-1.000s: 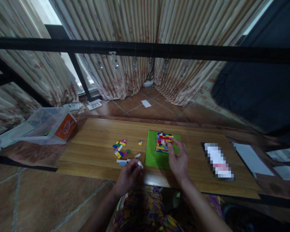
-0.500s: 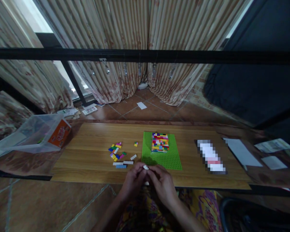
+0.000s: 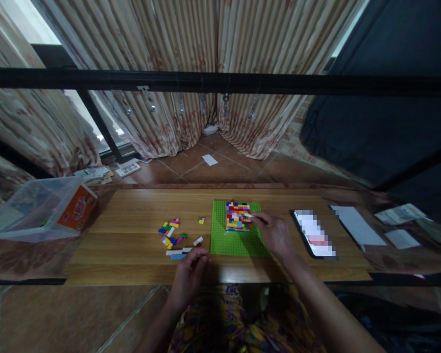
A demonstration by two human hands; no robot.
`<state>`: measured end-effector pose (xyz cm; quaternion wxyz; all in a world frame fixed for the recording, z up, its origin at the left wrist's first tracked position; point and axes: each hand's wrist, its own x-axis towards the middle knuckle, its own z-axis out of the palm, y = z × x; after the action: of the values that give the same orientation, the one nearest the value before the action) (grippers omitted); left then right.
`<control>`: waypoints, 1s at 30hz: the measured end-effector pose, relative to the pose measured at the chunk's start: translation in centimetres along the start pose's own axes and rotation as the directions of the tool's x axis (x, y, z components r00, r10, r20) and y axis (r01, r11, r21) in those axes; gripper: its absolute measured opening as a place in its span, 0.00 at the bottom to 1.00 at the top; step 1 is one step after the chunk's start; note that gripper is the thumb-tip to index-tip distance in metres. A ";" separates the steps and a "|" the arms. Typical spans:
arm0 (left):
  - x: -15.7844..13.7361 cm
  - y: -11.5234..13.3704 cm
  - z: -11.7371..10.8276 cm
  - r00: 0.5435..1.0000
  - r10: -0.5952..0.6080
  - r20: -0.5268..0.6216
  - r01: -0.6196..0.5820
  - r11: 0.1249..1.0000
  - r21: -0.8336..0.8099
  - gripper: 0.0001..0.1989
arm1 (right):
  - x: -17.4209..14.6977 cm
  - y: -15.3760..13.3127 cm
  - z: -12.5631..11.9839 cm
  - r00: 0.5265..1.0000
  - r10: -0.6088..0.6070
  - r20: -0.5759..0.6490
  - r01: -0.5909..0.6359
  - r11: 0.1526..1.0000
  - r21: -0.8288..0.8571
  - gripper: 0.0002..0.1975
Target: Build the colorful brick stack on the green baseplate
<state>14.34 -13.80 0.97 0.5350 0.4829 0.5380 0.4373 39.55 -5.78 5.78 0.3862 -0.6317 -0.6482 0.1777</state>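
Observation:
My right hand [image 3: 277, 235] pinches a small white toy brick [image 3: 247, 215] at the right side of a multicoloured block of stacked bricks [image 3: 237, 216]. Whether the brick touches the block I cannot tell. The block sits on a green studded baseplate [image 3: 224, 243]. At the table's near edge, my left hand [image 3: 189, 274] is loosely curled with a gap between thumb and fingers, and no brick shows in it. Just beyond its fingers lie a white brick [image 3: 198, 240] and a long blue brick [image 3: 178, 257]. Several loose coloured bricks [image 3: 173, 239] are scattered left of the baseplate.
The wooden table [image 3: 132, 264] carries a phone [image 3: 313, 233] with a blurred screen at right, beside white paper [image 3: 358, 225]. A clear plastic bin [image 3: 40, 206] with an orange label stands at left. A black rail [image 3: 220, 83] crosses in front of striped curtains [image 3: 161, 44].
The hands have parted. My right hand has moved forward and right to the block with a white brick; my left hand has drawn left toward the loose bricks. The view has shifted slightly.

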 end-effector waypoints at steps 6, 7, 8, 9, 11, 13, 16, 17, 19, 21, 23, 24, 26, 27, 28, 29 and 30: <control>-0.6 0.2 -0.7 1.000 -0.014 0.000 0.014 1.000 -0.002 0.13 | 1.7 0.1 0.0 0.990 -0.038 0.137 0.060 0.985 -0.159 0.11; -0.6 0.2 -0.6 1.000 -0.013 0.006 0.013 1.000 0.011 0.12 | 1.8 0.1 0.0 0.990 -0.024 0.140 0.049 0.983 -0.176 0.11; -0.5 0.1 -0.6 1.000 -0.009 0.013 0.008 1.000 0.030 0.12 | 1.9 0.1 -0.1 0.989 -0.016 0.146 0.044 0.980 -0.193 0.11; -0.5 0.0 -0.6 1.000 -0.002 0.018 0.001 0.998 0.056 0.12 | 2.1 0.1 -0.2 0.987 -0.018 0.157 0.051 0.976 -0.212 0.11; -0.4 -0.3 -0.6 1.000 0.016 0.024 -0.018 0.993 0.119 0.11 | 2.4 0.0 -0.5 0.981 -0.048 0.188 0.095 0.963 -0.250 0.10; -0.3 -0.4 -0.6 0.999 0.036 0.027 -0.040 0.984 0.175 0.10 | 2.7 -0.1 -0.7 0.969 -0.091 0.228 0.157 0.943 -0.293 0.11; -0.2 -0.6 -0.7 0.998 0.050 0.030 -0.056 0.971 0.232 0.09 | 3.0 -0.4 -0.7 0.955 -0.116 0.272 0.213 0.908 -0.362 0.12; -0.2 -0.6 -0.7 0.998 0.052 0.032 -0.058 0.968 0.245 0.09 | 3.1 -0.4 -0.6 0.955 -0.110 0.275 0.212 0.901 -0.378 0.12; -0.2 -0.7 -0.8 0.998 0.050 0.038 -0.059 0.963 0.263 0.09 | 3.3 -0.4 -0.3 0.960 -0.084 0.266 0.182 0.911 -0.371 0.11; -0.2 -0.7 -0.8 0.998 0.045 0.039 -0.054 0.962 0.269 0.09 | 3.5 -0.3 -0.1 0.967 -0.040 0.251 0.119 0.945 -0.305 0.09; -0.2 -0.7 -0.8 0.998 0.043 0.038 -0.052 0.960 0.277 0.10 | 3.5 -0.1 0.0 0.972 0.020 0.236 0.029 0.979 -0.204 0.07; -0.2 -0.7 -0.8 0.998 0.044 0.036 -0.052 0.958 0.281 0.10 | 3.4 0.0 0.1 0.973 0.056 0.224 -0.023 0.988 -0.150 0.06; -0.3 -0.5 -0.7 0.999 0.040 0.034 -0.048 0.958 0.284 0.10 | 3.2 0.3 0.2 0.974 0.120 0.190 -0.113 0.992 -0.048 0.06; -0.3 -0.4 -0.7 0.999 0.035 0.035 -0.043 0.959 0.281 0.10 | 3.0 0.6 0.3 0.975 0.144 0.171 -0.146 0.989 -0.003 0.08; -0.3 -0.2 -0.7 0.999 0.028 0.035 -0.037 0.960 0.277 0.10 | 2.8 0.9 0.4 0.975 0.170 0.144 -0.177 0.984 0.034 0.10; -0.3 0.0 -0.6 0.999 0.022 0.034 -0.030 0.961 0.273 0.10 | 2.6 1.2 0.6 0.973 0.198 0.116 -0.207 0.976 0.071 0.13; -0.3 0.2 -0.6 0.999 0.017 0.030 -0.024 0.962 0.271 0.10 | 2.5 1.5 0.8 0.969 0.230 0.092 -0.239 0.965 0.110 0.16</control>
<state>13.75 -14.09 1.24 0.4666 0.5632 0.5803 0.3581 40.22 -2.99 4.92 0.3738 -0.6723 -0.5716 0.2855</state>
